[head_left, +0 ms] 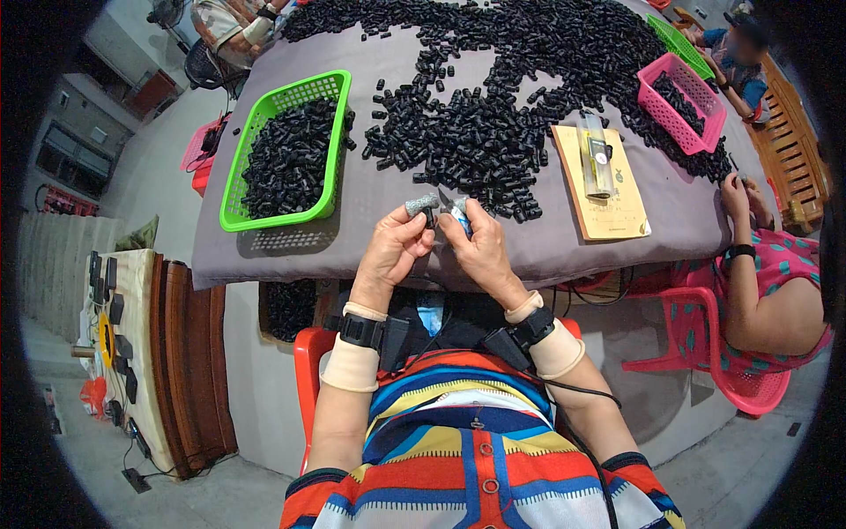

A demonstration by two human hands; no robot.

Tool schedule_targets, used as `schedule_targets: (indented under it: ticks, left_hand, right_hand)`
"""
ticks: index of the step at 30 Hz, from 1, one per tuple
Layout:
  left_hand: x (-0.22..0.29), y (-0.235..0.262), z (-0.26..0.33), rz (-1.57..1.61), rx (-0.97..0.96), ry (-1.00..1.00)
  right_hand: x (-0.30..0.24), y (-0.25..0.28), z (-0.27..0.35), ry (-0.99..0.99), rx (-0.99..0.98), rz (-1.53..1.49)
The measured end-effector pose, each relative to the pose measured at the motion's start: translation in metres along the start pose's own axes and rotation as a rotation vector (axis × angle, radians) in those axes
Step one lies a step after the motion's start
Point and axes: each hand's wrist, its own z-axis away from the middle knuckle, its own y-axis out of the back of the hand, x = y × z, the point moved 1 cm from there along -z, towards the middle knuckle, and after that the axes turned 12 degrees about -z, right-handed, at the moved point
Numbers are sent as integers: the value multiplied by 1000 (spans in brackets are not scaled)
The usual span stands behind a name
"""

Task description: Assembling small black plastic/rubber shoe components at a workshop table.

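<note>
Both my hands meet at the table's front edge. My left hand (393, 251) pinches a small black plastic part (429, 217) between thumb and forefinger; a grey speckled cover wraps the forefinger's tip. Close beside it, my right hand (485, 252) is closed on a small knife (460, 218) with a blue and white grip, its dark pointed tip turned toward the black part. Whether the tip touches the part I cannot tell. Just beyond my fingers lies a large spread of similar black parts (467, 141) on the grey tablecloth (291, 251).
A green basket (338, 150) full of black parts stands at left. On the right, a clear tube (596, 163) lies on a yellow-brown pad (621, 212). Beyond are a pink basket (705, 132) and another green basket (679, 44). Other people sit around the table; one co-worker's hand (736, 198) is at right.
</note>
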Motion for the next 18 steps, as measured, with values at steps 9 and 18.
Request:
schedule_targets:
  ticks: [9, 18]
  left_hand:
    - [0, 6, -2, 41, -29, -22]
    - [3, 5, 0, 37, -19, 2]
  right_hand:
    - [-2, 0, 3, 161, -101, 82]
    - [0, -3, 4, 253, -124, 163]
